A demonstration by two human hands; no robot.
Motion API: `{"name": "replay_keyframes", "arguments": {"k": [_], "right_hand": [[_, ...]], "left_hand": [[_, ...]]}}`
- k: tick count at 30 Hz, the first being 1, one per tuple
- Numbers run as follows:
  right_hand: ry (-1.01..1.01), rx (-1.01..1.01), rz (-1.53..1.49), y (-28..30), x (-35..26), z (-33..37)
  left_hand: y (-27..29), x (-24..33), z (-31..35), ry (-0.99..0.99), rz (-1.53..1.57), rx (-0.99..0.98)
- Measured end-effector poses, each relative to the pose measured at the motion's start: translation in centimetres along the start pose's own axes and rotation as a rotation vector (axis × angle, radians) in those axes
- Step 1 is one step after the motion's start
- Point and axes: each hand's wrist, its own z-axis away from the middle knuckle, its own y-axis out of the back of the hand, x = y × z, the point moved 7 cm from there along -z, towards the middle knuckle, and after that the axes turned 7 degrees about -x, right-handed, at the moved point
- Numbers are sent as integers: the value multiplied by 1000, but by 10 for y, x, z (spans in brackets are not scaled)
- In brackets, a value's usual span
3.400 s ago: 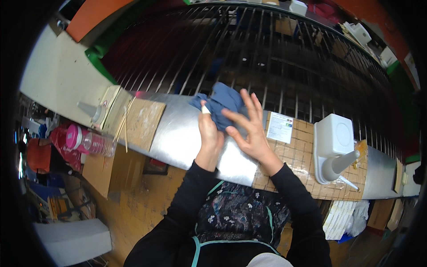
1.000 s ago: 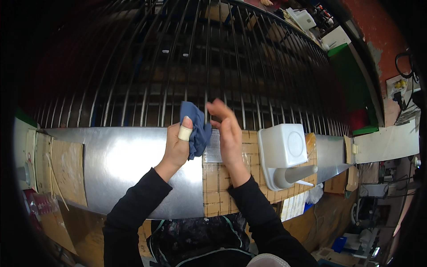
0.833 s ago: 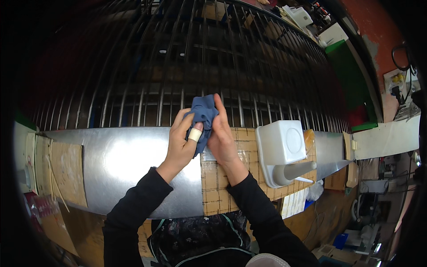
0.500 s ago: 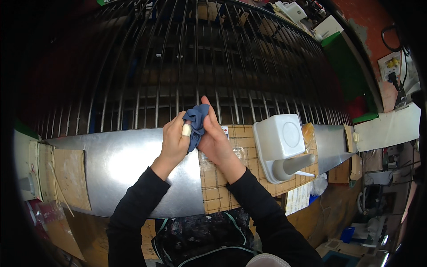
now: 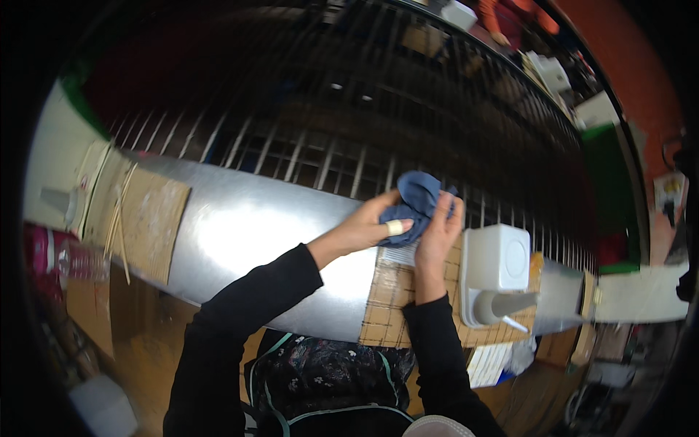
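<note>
A crumpled blue cloth (image 5: 418, 191) is held up in front of me, over the far edge of the metal worktop (image 5: 291, 211). My left hand (image 5: 364, 224) grips it from the left, its thumb wrapped in a pale band and pressed on the folds. From the right, my right hand (image 5: 437, 234) closes on the other side of the cloth, fingers curled up around it. Beneath the hands lies a sheet of brown cardboard (image 5: 393, 288) marked with dark grid lines, with a small printed paper slip (image 5: 400, 254) on it.
Right of my hands, a white plastic container (image 5: 496, 256) stands beside a grey cylinder (image 5: 502, 306). Beyond the worktop runs a rack of metal rods (image 5: 324, 166). At left lie a cardboard piece (image 5: 156, 215) and thin sticks (image 5: 119, 226). Another person's orange sleeve (image 5: 535, 14) shows far right.
The view has turned and shifted. In it, my hands and the cloth sit farther right, nearer the white container. The cloth's folds have opened out somewhat, and my right fingers have curled in.
</note>
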Motion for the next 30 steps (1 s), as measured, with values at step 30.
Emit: {"name": "replay_keyframes", "arguments": {"k": [30], "right_hand": [[-115, -364, 81, -34, 24, 12]], "left_hand": [[198, 386, 303, -302, -2413, 1372]]}}
